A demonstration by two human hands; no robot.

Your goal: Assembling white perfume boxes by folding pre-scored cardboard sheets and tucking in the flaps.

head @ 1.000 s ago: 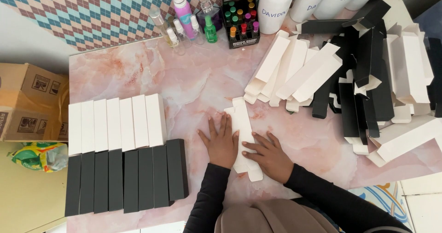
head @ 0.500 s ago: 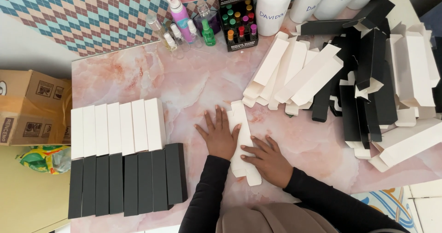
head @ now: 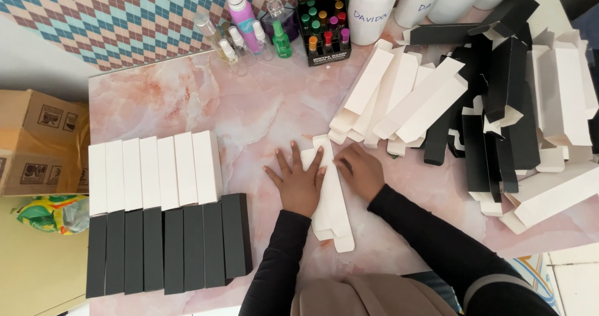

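A flat white carton lies lengthwise on the pink marble table in front of me. My left hand rests flat with spread fingers, its fingertips on the carton's upper left flap. My right hand presses the carton's upper right edge with bent fingers. Both arms wear black sleeves. Neither hand lifts the carton off the table.
A row of folded white boxes stands at the left above a row of black boxes. A heap of flat white and black cartons fills the right. Small bottles and white containers line the back. A cardboard box sits left.
My right hand has moved up along the carton from its lower part to its upper right edge. The left hand stays flat near the top flap.
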